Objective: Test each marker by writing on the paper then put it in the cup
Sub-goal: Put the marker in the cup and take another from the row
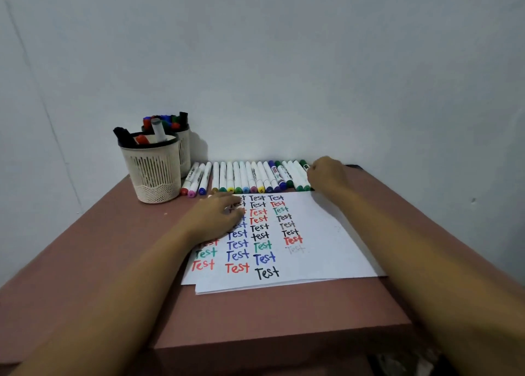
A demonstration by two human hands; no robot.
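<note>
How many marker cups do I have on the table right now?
2. The front cup stands at the back left of the table, left of the marker row. The second cup sits just behind it, partly hidden by it. Both hold markers.

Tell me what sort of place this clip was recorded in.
Probably a plain indoor desk corner, home or office unclear: a small reddish-brown table against a bare pale wall, two slotted cups of markers, and paper covered with the word Test.
</note>
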